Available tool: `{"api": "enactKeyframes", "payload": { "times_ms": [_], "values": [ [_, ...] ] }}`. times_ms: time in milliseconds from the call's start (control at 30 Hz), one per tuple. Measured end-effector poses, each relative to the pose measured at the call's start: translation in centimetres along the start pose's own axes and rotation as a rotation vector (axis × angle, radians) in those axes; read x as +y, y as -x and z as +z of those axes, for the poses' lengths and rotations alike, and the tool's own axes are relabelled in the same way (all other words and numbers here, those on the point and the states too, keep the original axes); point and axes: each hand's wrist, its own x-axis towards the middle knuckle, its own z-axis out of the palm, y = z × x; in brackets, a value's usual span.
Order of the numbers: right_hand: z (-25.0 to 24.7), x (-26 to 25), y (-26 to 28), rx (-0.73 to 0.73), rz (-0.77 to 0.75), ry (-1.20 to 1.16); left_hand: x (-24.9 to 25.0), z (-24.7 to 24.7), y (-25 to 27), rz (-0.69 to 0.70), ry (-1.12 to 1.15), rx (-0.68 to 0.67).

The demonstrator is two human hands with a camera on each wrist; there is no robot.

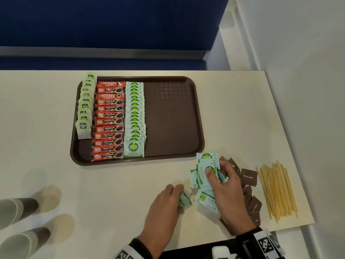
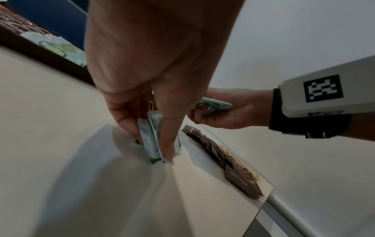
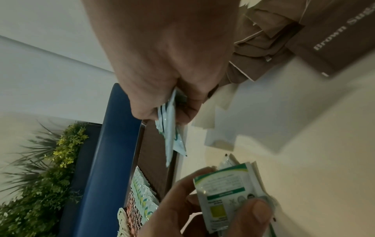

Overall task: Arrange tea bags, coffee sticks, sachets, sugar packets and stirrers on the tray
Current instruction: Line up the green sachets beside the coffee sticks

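A brown tray [image 1: 171, 109] holds a column of tea bags [image 1: 85, 107], a column of red coffee sticks [image 1: 109, 120] and a column of green coco sugar sachets [image 1: 134, 118]; its right half is bare. In front of the tray, my right hand [image 1: 214, 174] grips a fanned bunch of green sachets [image 1: 204, 171] between thumb and fingers. My left hand [image 1: 180, 198] pinches a few more sachets [image 2: 152, 137] on edge against the table. Loose sachets [image 1: 207, 201] lie between the hands. Brown sugar packets [image 1: 249, 177] and wooden stirrers [image 1: 278, 191] lie to the right.
The cream table's right edge [image 1: 291, 146] runs just past the stirrers, with a white wall beyond. A blue partition [image 1: 112, 25] stands behind the table. A green plant [image 3: 50, 176] shows in the right wrist view. Feet [image 1: 22, 221] appear at lower left.
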Motion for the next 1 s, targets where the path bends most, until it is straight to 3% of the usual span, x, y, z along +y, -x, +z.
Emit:
{"api": "enactKeyframes", "payload": {
  "times_ms": [167,333,400,500,667,833,1000],
  "values": [
    [-0.2,-0.3,0.1,-0.008,0.046,-0.077,-0.7,0.4,-0.1,-0.034,0.021,0.086],
    [0.6,-0.9,0.1,-0.009,0.103,-0.2,-0.6,-0.1,0.2,0.021,0.112,0.035],
    [1.1,-1.4,0.0,-0.014,0.138,-0.306,-0.1,-1.3,0.5,-0.024,0.34,0.039],
    [2.4,-2.5,-0.1,-0.053,0.155,-0.408,1.4,-4.5,0.1,-0.163,0.854,0.121],
    [6.7,-4.3,0.4,-0.034,0.015,-0.429,4.0,-9.4,-1.9,-0.308,1.484,0.243],
    [10.5,-5.8,0.7,0.092,-0.235,-0.288,5.3,-11.1,-2.1,-0.328,1.756,0.389],
    [11.8,-7.0,0.6,0.122,-0.347,-0.273,5.3,-11.9,-1.7,-0.32,1.841,0.508]
  ]
}}
